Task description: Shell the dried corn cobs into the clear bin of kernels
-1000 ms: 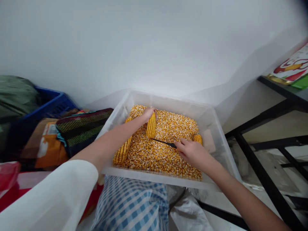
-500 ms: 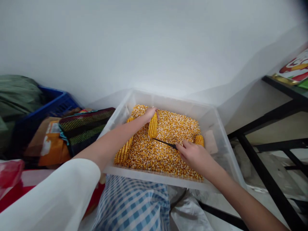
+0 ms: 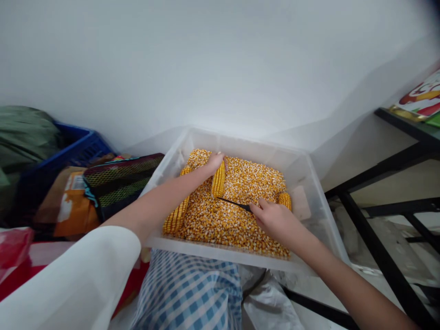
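My left hand (image 3: pixel 215 163) is closed around the upper end of a yellow corn cob (image 3: pixel 218 182), which stands tilted over loose kernels. In my right hand (image 3: pixel 271 216) is a slim black tool (image 3: pixel 237 204) with a thin shaft, much like a screwdriver; its tip meets the cob's lower end. Fingers cover most of its handle. Loose corn kernels (image 3: pixel 227 224) fill much of the clear plastic bin (image 3: pixel 240 262) beneath both hands. Another corn cob (image 3: pixel 175 220) lies along the bin's left side, partly behind my left forearm. Beyond my right hand, a further cob (image 3: pixel 285 200) shows its end.
A blue-and-white checked cloth (image 3: pixel 192 288) is in front of the bin. To the left are a mesh pouch (image 3: pixel 123 181), an orange package (image 3: pixel 77 206) and a blue crate (image 3: pixel 85 149). A black metal frame (image 3: pixel 378 252) stands at right, with a white wall behind.
My right hand and the tool have shifted very slightly left. The left hand keeps its hold on the cob, which has hardly moved.
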Tool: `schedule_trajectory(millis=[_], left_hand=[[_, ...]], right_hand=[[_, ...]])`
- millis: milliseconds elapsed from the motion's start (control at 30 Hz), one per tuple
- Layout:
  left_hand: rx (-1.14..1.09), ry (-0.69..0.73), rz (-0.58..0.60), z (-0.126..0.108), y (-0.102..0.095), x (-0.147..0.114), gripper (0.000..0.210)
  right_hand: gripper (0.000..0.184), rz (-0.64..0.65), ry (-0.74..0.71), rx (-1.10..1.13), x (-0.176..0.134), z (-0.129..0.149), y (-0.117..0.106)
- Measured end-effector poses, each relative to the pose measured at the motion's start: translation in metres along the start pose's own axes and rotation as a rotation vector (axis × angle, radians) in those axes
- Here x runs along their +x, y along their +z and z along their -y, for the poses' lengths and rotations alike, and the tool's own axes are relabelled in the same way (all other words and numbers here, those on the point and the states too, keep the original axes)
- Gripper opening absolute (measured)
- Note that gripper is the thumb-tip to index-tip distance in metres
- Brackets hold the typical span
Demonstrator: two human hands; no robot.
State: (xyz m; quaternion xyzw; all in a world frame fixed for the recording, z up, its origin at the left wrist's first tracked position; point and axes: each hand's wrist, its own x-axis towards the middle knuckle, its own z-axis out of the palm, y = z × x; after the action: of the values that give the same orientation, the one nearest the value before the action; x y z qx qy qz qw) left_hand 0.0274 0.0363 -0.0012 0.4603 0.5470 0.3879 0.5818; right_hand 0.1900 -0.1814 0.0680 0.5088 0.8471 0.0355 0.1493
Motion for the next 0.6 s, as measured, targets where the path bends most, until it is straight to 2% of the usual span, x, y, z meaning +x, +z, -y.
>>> schedule_trajectory(millis=[100, 233, 400, 600], left_hand=[[0.106, 0.108, -0.041, -0.005, 0.003, -0.007, 0.024], [0.209, 0.187, -0.018, -0.004, 0.008, -0.005, 0.027], [0.2, 0.182, -0.002, 0.003, 0.011, 0.003, 0.02], [0.175, 0.188, 0.035, 0.004, 0.013, 0.005, 0.021]], right_hand=[[0.021, 0.0, -0.021, 0.004, 0.002, -0.001, 0.0], [0.022, -0.01, -0.041, 0.019, 0.002, -0.002, 0.001], [0.024, -0.002, -0.049, 0.052, 0.004, -0.006, 0.001], [0.023, 0.02, -0.051, 0.081, 0.008, -0.009, -0.005]])
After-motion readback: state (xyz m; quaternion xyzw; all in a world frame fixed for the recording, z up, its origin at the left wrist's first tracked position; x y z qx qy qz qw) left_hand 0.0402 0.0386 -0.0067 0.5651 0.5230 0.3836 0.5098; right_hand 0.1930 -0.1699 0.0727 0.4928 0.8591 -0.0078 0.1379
